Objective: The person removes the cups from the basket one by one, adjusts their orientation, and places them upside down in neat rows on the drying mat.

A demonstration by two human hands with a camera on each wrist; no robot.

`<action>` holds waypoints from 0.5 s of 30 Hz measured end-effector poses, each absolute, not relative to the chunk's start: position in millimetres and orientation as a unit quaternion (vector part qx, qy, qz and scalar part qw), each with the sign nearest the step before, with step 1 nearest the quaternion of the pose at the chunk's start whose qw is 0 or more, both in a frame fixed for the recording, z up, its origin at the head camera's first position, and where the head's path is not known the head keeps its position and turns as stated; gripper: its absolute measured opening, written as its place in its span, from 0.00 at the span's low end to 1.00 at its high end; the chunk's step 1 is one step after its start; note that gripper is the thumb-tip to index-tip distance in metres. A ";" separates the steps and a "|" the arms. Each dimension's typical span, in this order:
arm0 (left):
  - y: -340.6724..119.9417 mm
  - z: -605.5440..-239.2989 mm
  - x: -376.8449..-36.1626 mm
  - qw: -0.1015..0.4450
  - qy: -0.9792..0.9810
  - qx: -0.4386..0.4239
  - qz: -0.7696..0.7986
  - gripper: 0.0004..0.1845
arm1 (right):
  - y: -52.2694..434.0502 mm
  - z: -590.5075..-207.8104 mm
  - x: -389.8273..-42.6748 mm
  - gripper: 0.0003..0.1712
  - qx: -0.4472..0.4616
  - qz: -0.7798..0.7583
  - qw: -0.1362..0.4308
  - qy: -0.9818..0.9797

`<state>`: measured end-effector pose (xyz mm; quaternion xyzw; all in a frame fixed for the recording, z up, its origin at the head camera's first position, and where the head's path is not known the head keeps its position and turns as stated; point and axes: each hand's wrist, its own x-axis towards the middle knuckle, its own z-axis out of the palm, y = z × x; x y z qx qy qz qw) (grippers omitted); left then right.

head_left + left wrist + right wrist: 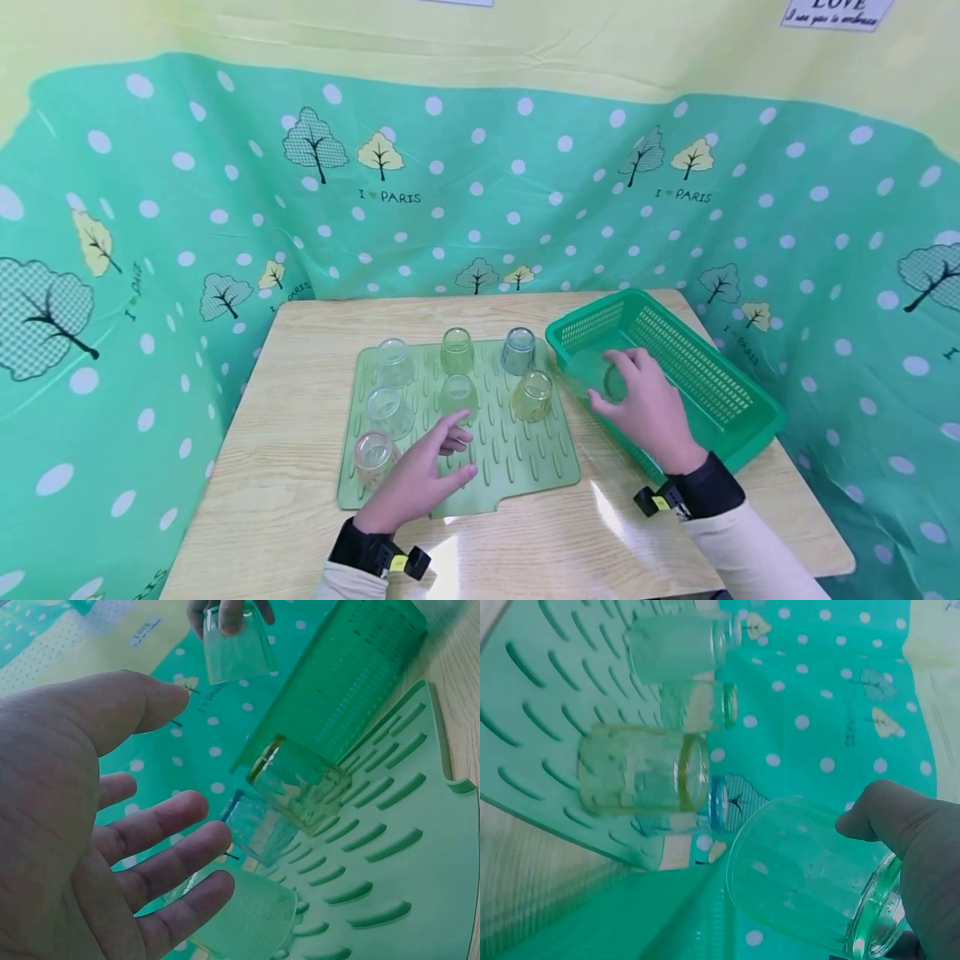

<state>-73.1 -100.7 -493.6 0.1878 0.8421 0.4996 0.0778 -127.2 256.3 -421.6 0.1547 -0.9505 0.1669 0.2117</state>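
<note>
My right hand (626, 392) grips a clear, green-tinted glass (600, 379) at the near left corner of the green basket (720, 392). The right wrist view shows this glass (810, 877) lying sideways in my right hand (919, 859), thumb on its side. My left hand (453, 450) hovers open, fingers spread, over the near middle of the green ribbed mat (525, 467). Several glasses stand upside down on the mat, among them a yellow one (532, 395), a blue one (518, 351) and a clear one (373, 455) beside my left hand. In the left wrist view my left hand (191, 772) holds nothing.
The mat lies in the middle of a wooden table (285, 467). The basket stands at the table's right edge, its mesh wall (352, 682) close behind the mat. A dotted green cloth (480, 192) surrounds the table at the back and sides.
</note>
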 end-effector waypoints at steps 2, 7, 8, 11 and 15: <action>-100.5 -492.6 -73.2 0.077 0.843 0.189 0.497 0.43 | 252.2 -421.8 -124.8 0.37 0.156 0.170 0.210 -0.950; -100.1 -491.5 -72.8 0.078 0.844 0.189 0.496 0.44 | 240.5 -422.2 -119.5 0.46 0.144 0.189 0.194 -0.952; -99.9 -491.1 -72.7 0.077 0.843 0.189 0.498 0.44 | 238.0 -422.0 -117.9 0.48 0.145 0.189 0.191 -0.952; -98.9 -488.2 -72.0 0.069 0.834 0.197 0.510 0.43 | 229.1 -420.3 -111.8 0.50 0.162 0.190 0.192 -0.949; -96.6 -477.9 -71.1 0.037 0.818 0.224 0.529 0.43 | 214.2 -419.1 -105.6 0.54 0.186 0.192 0.191 -0.945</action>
